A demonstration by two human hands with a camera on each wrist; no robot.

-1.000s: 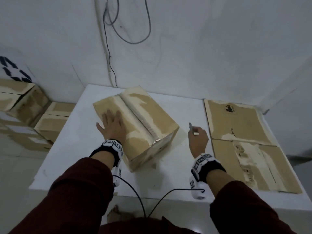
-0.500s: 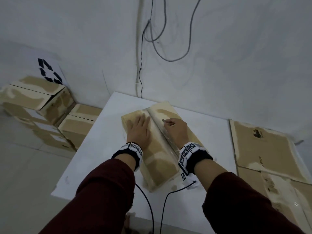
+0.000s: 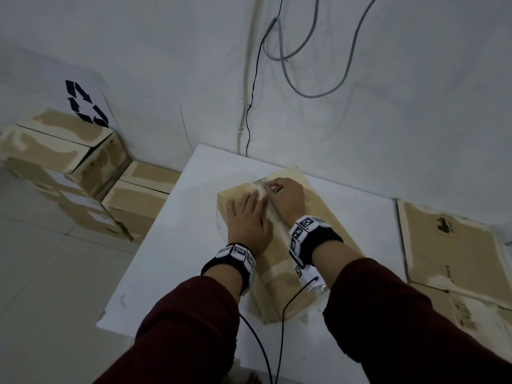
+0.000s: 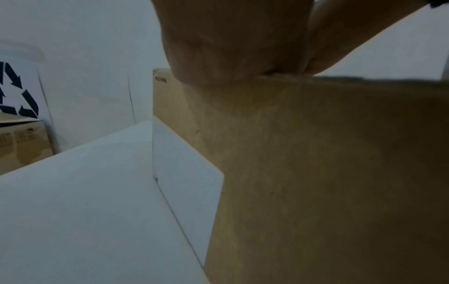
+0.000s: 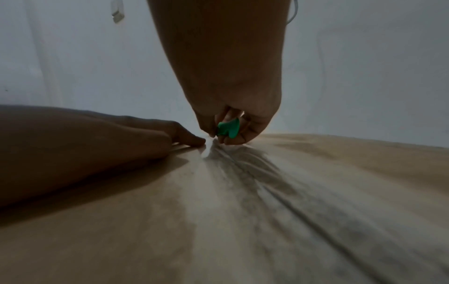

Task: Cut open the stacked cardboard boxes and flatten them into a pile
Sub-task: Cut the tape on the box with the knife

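On the white table (image 3: 177, 239), a closed cardboard box (image 3: 327, 217) lay at an angle, its taped centre seam (image 5: 243, 173) running lengthwise along the top. Left hand (image 3: 248, 220) lay flat on the top, left of the seam, fingers straight and spread, pressing down. Right hand (image 3: 286, 196) was just beside it at the far end of the seam, fingers curled, pinching a small green-handled cutter (image 5: 228, 128) with its tip down at the tape; blade itself too small to make out. Both wrists wore black bands with printed marker tags. Flattened cardboard sheets (image 3: 454, 250) lay on the table's right side, apart from the box. More taped boxes (image 3: 69, 159) were stacked on the floor left of the table, against a white wall with hanging cables (image 3: 304, 90) and a recycling-symbol sign (image 3: 86, 105).
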